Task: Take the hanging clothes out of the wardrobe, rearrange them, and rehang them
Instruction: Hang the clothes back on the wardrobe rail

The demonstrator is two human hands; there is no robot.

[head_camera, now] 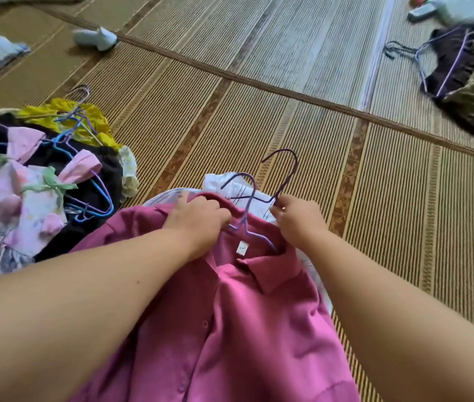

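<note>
Both hands work at the collar of a magenta shirt
The left hand curls its fingers over the smooth collar edge, and the right hand pinches the neck of a dark wire hanger just beyond it. A lilac wire hanger lies inside the collar, and a ribbed woven mat lies beneath the shirt.

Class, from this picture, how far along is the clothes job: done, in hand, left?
Done: clothes are out, lying on the mat in a left pile and a far pile. In hand: the left hand grips the pink shirt at its collar; the right hand pinches a dark hanger over the white shirt. Left: rehanging; no wardrobe shows.
</note>
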